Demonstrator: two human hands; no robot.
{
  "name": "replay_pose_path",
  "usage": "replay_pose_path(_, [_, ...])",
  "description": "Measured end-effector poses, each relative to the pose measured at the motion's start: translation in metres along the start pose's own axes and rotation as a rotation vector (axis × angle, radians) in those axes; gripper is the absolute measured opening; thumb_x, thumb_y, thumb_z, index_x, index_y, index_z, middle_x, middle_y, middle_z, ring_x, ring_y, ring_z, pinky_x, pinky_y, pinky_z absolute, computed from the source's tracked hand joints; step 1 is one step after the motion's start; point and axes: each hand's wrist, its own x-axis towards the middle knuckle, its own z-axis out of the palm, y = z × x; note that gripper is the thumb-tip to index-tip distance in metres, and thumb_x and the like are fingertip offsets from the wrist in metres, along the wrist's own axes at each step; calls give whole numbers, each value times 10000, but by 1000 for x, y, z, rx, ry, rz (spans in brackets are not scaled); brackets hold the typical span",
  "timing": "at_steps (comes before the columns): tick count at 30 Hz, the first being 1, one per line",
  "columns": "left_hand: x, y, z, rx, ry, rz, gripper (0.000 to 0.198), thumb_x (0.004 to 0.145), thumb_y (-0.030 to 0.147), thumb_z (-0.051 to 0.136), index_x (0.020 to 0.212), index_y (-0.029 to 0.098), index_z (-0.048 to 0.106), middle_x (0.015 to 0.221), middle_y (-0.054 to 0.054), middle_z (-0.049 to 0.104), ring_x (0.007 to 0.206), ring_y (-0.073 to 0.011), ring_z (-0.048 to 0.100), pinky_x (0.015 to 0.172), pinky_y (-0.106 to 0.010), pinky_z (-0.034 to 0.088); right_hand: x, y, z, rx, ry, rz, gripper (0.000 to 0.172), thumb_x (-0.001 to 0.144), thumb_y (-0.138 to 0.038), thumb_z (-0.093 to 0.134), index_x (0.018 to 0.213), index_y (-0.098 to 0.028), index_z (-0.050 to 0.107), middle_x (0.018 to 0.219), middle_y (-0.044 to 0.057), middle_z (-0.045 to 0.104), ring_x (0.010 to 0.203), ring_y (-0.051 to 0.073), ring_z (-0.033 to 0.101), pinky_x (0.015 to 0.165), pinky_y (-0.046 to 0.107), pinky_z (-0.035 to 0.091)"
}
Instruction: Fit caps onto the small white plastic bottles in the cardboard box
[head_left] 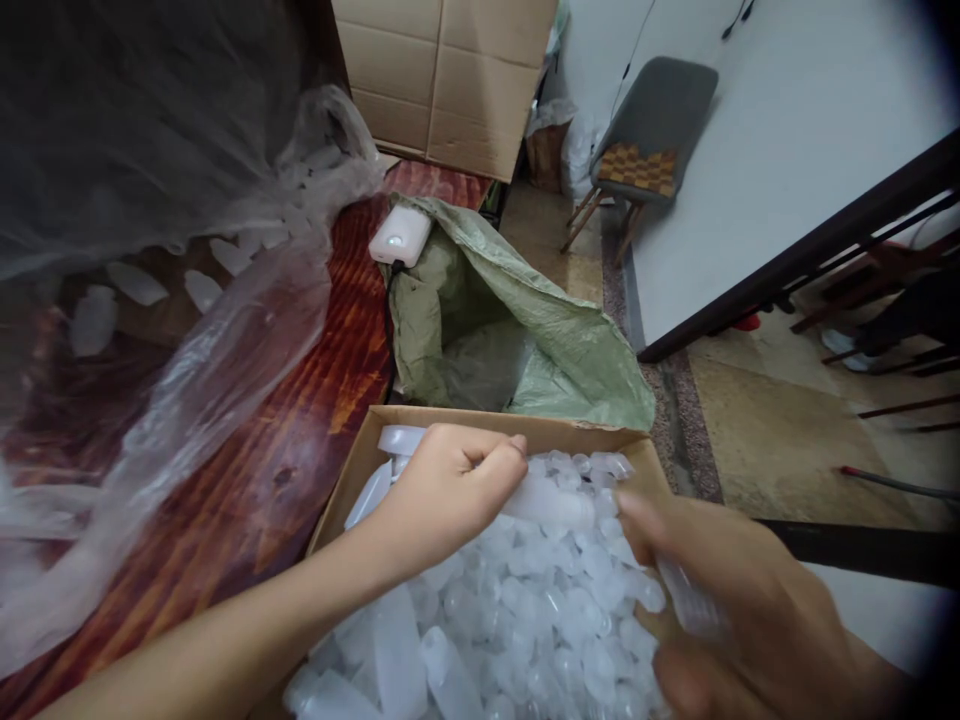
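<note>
A cardboard box [600,432] holds a heap of small translucent white plastic pieces [540,610], with longer flat bottle-shaped ones along its left side. Over the far part of the box, my left hand [465,475] is closed in a fist. Its fingers' inner side is hidden, so what it grips does not show. A row of nested translucent pieces [555,503] lies right beside that fist. At the box's right edge my right hand [750,590], blurred, is curled around a translucent ribbed plastic piece [691,600].
Behind the box, a green woven sack [577,360] gapes open, with a white device [401,236] on its rim. Clear plastic sheeting [247,330] covers more pieces on the red-brown wooden table [345,330]. A grey chair [656,120] and a large cardboard sheet [450,80] stand beyond.
</note>
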Motion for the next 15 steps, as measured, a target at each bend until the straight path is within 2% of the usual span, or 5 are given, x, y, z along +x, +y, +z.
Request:
replay_pose_path(2, [0, -1, -1, -25, -15, 25, 352, 827, 275, 393, 510, 189, 266, 513, 56, 249, 484, -69, 268, 455, -235, 193, -2, 4, -3, -118, -87, -144, 607, 1004, -502, 357, 1535, -284, 161, 700, 3, 595, 577, 186, 576, 539, 307, 451])
replay_pose_path(4, [-1, -1, -2, -32, -23, 61, 329, 803, 241, 394, 508, 186, 260, 521, 55, 254, 489, -65, 259, 455, -235, 185, -1, 6, -3, -132, -144, -110, 576, 1016, -501, 300, 1527, -259, 189, 707, 7, 605, 584, 182, 589, 527, 296, 452])
replay_pose_path(8, [-2, -1, -2, -34, -55, 105, 308, 789, 218, 385, 507, 183, 269, 521, 56, 259, 490, -63, 254, 452, -235, 179, 3, 8, -3, -181, -95, -194, 568, 1018, -507, 276, 1506, -225, 212, 661, -2, 586, 551, 190, 568, 505, 303, 415])
replay_pose_path(13, [-1, -1, -1, -98, -53, 76, 307, 783, 215, 386, 500, 180, 272, 525, 56, 270, 495, -60, 255, 450, -223, 185, 7, 10, -2, -219, -85, -93, 549, 990, -591, 292, 1317, -170, 420, 722, 37, 644, 588, 180, 612, 522, 298, 433])
replay_pose_path(15, [0, -1, 0, -121, -70, 35, 354, 811, 264, 410, 493, 183, 278, 497, 61, 280, 466, -56, 254, 434, -221, 182, 14, 6, 0, -279, 6, -201, 485, 980, -562, 377, 1232, -157, 462, 696, 45, 648, 574, 192, 607, 519, 320, 427])
